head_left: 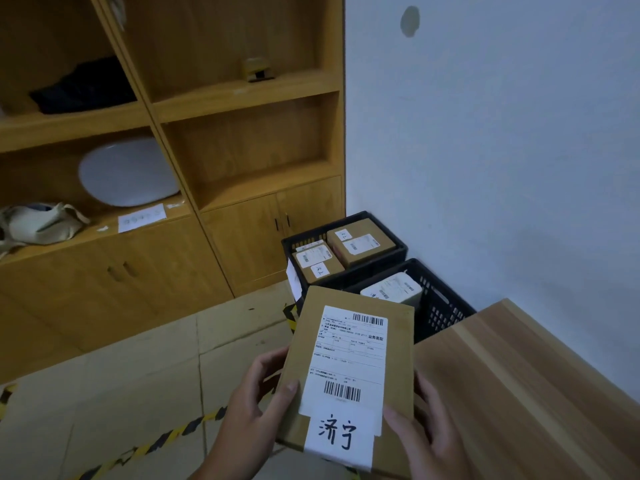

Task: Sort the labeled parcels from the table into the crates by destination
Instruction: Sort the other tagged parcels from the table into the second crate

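I hold a flat brown cardboard parcel [349,368] level in front of me, with a white shipping label and a handwritten destination slip on top. My left hand [249,414] grips its left edge with the thumb on top. My right hand [429,434] grips its right edge the same way. Beyond the parcel two black plastic crates stand on the floor by the wall. The far crate [391,258] holds two brown labeled parcels [360,244]. The near crate [446,306] holds one pale parcel [394,289].
A wooden table [526,393] fills the lower right, its edge beside the parcel. A wooden shelf cabinet [214,174] lines the left, with a white plate, a bag and papers on it. Yellow-black hazard tape [152,448] crosses the tiled floor.
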Demonstrator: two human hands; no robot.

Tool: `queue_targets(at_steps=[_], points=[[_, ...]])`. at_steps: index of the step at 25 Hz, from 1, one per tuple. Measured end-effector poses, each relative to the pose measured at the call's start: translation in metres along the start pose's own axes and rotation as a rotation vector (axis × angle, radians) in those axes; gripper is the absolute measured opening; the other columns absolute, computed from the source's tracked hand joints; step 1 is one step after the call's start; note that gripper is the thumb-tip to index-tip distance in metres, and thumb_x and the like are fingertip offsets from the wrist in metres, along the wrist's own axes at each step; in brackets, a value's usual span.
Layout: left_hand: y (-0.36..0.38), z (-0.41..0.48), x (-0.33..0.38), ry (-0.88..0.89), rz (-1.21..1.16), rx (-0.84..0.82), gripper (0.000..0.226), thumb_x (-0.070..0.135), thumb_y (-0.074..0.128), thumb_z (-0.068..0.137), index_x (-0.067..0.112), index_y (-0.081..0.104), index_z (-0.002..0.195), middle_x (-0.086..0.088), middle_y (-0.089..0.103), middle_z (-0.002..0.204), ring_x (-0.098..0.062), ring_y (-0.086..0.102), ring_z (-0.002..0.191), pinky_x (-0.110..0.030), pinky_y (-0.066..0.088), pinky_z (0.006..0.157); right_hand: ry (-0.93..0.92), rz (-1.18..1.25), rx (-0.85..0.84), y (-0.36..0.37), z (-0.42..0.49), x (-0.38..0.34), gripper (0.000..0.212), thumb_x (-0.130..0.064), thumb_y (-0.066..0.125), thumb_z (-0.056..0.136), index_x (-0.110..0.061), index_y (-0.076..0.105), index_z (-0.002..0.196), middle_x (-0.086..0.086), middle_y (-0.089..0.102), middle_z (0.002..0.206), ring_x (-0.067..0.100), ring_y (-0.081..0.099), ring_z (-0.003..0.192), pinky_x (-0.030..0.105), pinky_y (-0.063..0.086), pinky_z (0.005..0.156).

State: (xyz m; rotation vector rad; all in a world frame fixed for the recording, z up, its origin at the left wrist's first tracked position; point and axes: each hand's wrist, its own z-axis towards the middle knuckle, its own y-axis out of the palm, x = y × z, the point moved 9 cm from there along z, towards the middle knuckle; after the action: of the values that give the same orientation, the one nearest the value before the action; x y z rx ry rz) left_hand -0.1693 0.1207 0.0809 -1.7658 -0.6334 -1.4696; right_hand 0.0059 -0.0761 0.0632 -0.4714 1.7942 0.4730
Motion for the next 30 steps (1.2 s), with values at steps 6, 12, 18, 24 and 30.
queue_targets(at_steps=[6, 12, 18, 24, 30], points=[[-0.013, 0.125, -0.019, 0.003, -0.046, -0.072, 0.040, 0.047, 0.066, 0.083, 0.050, 0.061, 0.122, 0.021, 0.068, 0.124, -0.001, 0.065, 0.113, -0.038, 0.051, 0.097, -0.034, -0.020, 0.046, 0.054, 0.085, -0.007, 0.065, -0.009, 0.084, 0.079, -0.042, 0.062, 0.131, -0.019, 0.074, 0.115, 0.008, 0.068, 0.113, 0.034, 0.053, 0.094], [-0.030, 0.263, -0.042, -0.006, -0.027, -0.260, 0.036, 0.035, 0.066, 0.095, 0.049, 0.058, 0.127, 0.023, 0.067, 0.125, 0.001, 0.064, 0.113, -0.040, 0.051, 0.098, 0.016, -0.070, 0.150, 0.126, 0.164, 0.008, 0.070, -0.017, 0.080, 0.085, -0.049, 0.051, 0.140, -0.026, 0.069, 0.123, 0.000, 0.065, 0.115, 0.034, 0.051, 0.104], [-0.004, 0.347, -0.062, -0.032, 0.025, -0.440, 0.037, 0.036, 0.067, 0.093, 0.052, 0.057, 0.125, 0.025, 0.068, 0.122, 0.003, 0.065, 0.110, -0.035, 0.053, 0.093, 0.085, -0.071, 0.331, 0.149, 0.218, 0.033, 0.086, -0.008, 0.085, 0.078, -0.039, 0.045, 0.148, -0.029, 0.070, 0.117, -0.003, 0.067, 0.109, 0.034, 0.054, 0.100], [0.076, 0.406, -0.072, -0.032, 0.154, -0.642, 0.039, 0.049, 0.067, 0.090, 0.059, 0.055, 0.125, 0.025, 0.067, 0.120, 0.006, 0.064, 0.107, -0.028, 0.053, 0.094, 0.084, -0.004, 0.652, 0.114, 0.265, 0.040, 0.082, 0.008, 0.079, 0.078, -0.019, 0.047, 0.149, -0.002, 0.070, 0.122, 0.014, 0.067, 0.107, 0.024, 0.051, 0.086], [0.189, 0.458, -0.090, 0.051, 0.306, -0.933, 0.058, 0.046, 0.069, 0.089, 0.043, 0.045, 0.141, 0.025, 0.049, 0.137, 0.021, 0.046, 0.118, -0.002, 0.041, 0.090, 0.212, 0.053, 0.859, 0.062, 0.321, 0.071, 0.081, -0.013, 0.079, 0.085, -0.026, 0.039, 0.154, 0.003, 0.059, 0.139, 0.021, 0.066, 0.109, 0.014, 0.054, 0.075]])
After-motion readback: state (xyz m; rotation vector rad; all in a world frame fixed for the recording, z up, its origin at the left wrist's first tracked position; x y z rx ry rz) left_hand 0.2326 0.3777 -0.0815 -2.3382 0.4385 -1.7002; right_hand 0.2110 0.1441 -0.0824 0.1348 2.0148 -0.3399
